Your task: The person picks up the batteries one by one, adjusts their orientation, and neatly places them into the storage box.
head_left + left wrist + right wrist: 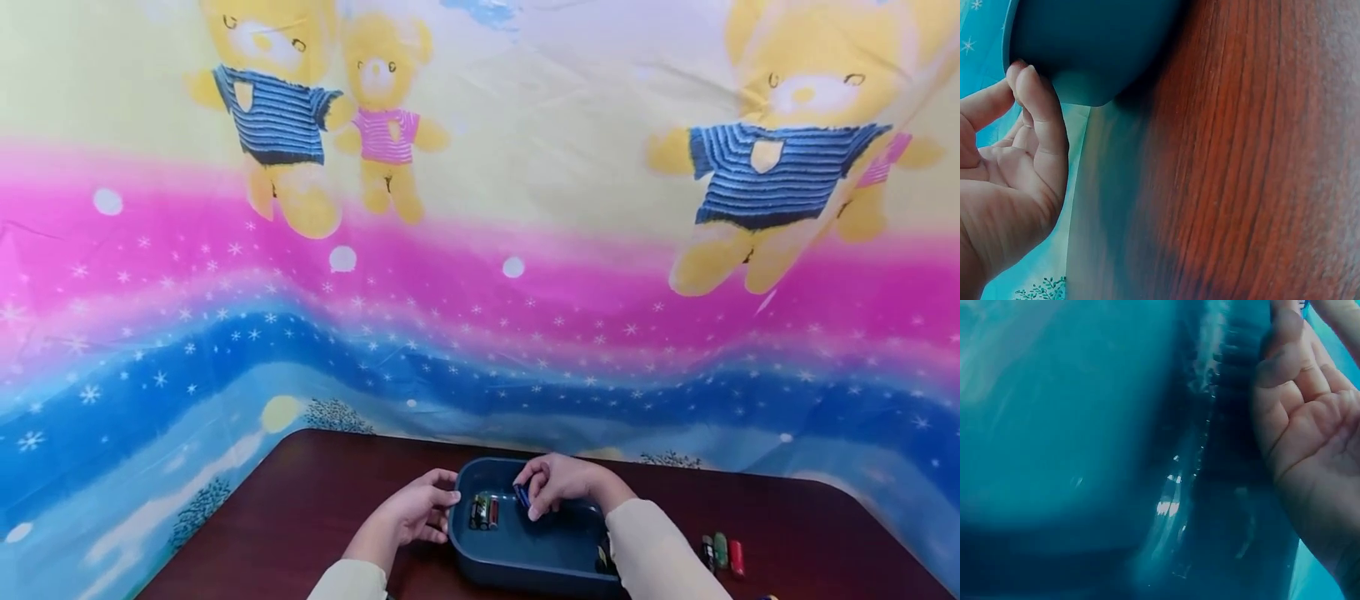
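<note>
A dark blue-grey plastic box (pixel 525 557) stands on the table. My left hand (pixel 420 507) holds its left side, and in the left wrist view the thumb and fingers pinch the rim of the box (pixel 1085 50). Over the inside of the box, my right hand (pixel 558 483) pinches a blue battery (pixel 522 495) between thumb and fingers. Several batteries (pixel 483 512), green-black and red-brown, lie side by side near the box's left wall. At the right front corner a dark battery (pixel 602 557) is partly covered by the right sleeve. The right wrist view shows the right hand (pixel 1316 419) beside the shiny box wall.
To the right of the box on the dark red-brown table (pixel 337 475) lie a black-silver battery (pixel 708 552), a green battery (pixel 721 550) and a red battery (pixel 737 558). A printed cloth (pixel 480 333) with bears hangs behind the table's far edge.
</note>
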Demonstrator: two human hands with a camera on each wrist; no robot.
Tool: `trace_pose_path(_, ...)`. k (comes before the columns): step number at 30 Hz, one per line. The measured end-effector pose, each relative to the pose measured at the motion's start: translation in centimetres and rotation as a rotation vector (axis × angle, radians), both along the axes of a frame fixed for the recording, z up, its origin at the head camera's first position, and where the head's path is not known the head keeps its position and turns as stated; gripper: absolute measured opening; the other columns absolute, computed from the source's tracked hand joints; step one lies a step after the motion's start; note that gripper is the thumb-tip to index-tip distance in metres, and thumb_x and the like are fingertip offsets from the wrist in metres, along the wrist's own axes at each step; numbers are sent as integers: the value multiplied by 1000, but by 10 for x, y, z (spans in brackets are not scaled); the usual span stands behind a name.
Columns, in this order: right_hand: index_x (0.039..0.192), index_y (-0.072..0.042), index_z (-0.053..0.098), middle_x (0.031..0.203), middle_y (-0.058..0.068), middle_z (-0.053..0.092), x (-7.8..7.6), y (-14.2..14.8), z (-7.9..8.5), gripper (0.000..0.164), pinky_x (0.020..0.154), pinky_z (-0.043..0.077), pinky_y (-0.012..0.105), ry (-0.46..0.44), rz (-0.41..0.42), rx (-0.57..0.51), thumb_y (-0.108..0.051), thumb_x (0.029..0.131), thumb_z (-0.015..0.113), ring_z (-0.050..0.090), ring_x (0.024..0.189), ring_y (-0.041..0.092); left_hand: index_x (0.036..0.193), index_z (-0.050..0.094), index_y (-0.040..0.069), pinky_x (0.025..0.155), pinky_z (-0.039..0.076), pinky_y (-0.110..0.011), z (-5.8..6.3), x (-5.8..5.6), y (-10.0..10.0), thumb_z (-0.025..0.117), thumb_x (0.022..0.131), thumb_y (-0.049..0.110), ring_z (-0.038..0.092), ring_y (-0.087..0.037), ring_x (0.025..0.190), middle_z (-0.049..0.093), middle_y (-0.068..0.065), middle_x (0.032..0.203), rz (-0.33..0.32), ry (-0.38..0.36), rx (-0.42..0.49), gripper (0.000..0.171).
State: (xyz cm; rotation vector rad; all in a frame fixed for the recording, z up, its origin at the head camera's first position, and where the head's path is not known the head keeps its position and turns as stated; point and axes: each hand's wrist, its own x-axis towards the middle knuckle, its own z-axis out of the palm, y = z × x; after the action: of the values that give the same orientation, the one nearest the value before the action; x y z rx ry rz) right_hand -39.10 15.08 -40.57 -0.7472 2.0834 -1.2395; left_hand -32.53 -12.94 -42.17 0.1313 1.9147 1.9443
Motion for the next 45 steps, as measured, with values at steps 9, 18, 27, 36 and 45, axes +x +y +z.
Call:
trace_pose_path(9,117,-1,57,70,2,65,4,-13,-10,41,51,43,25,32,-2,104,-1,78,69,57,60,11,122,44,8,52,49,-24,3,0,8,53,91,9,49,-13,59,53,-9,79,40,-21,-12,32)
trace_pose_path(18,115,0,58,68,3,65,5,-23,-10,40,53,47,28,58,-35,135,-2,77,71,59,60,14,122,42,7,54,48,-25,5,1,6,52,91,6,49,-15,63,54,-10,85,54,-37,9,32)
trace_pose_path(27,116,-1,59,71,7,67,11,-23,-16,39,51,47,27,36,-62,142,-1,78,70,61,62,15,121,43,8,54,48,-25,-6,5,8,53,91,6,50,-13,62,55,-8,81,51,-47,39,32)
trace_pose_path(36,117,-3,59,74,9,68,7,-25,-11,38,49,45,26,50,-64,159,-3,81,69,62,62,16,123,43,8,57,49,-27,1,3,5,53,92,8,51,-14,65,55,-9,84,44,-48,51,33)
trace_pose_path(45,117,-2,59,80,10,69,5,-27,-8,35,48,43,24,36,-76,144,-4,83,67,63,62,13,123,42,8,57,49,-26,2,-1,5,53,92,7,50,-13,65,55,-9,84,39,-49,68,33)
